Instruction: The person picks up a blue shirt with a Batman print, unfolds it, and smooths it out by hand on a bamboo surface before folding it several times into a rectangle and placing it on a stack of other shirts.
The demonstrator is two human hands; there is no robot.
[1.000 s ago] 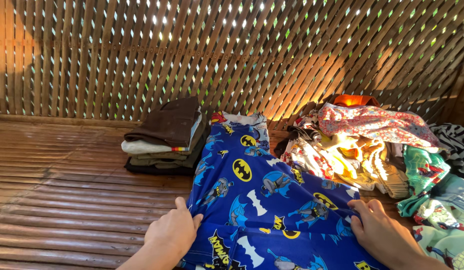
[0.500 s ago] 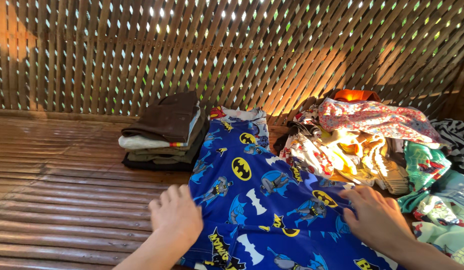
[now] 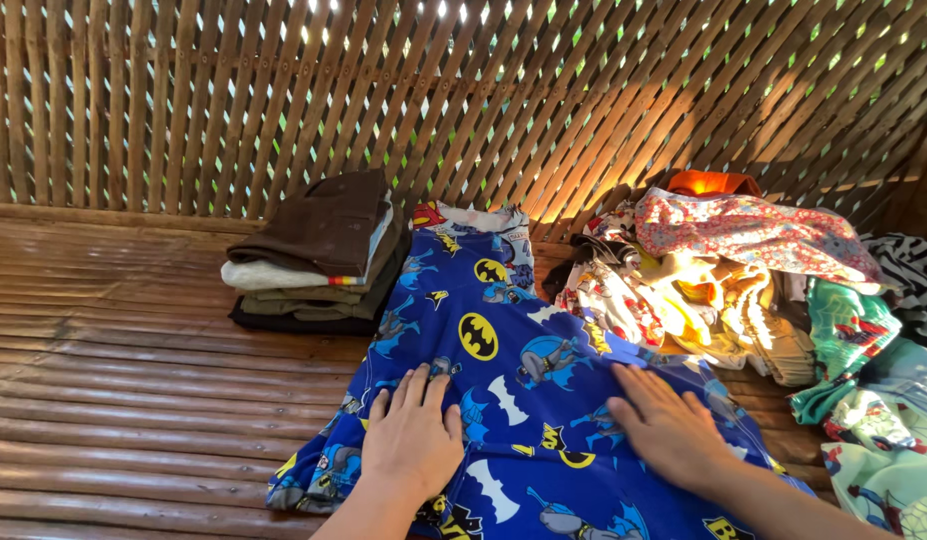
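I see both palms flat on the blue cartoon-print garment [image 3: 503, 370] spread over the bamboo floor [image 3: 133, 400]: left hand [image 3: 413, 445] and right hand [image 3: 668, 430] open, gripping nothing. 1 folded stack [image 3: 318, 260] looks done; the loose heap [image 3: 743, 280] remains.

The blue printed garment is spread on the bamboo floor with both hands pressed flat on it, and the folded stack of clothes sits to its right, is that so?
Not quite. In the head view the folded stack lies to the left of the blue printed garment; the loose pile of unfolded clothes is on the right. The rest holds: the left hand and right hand rest flat on the garment, spread on the bamboo floor.
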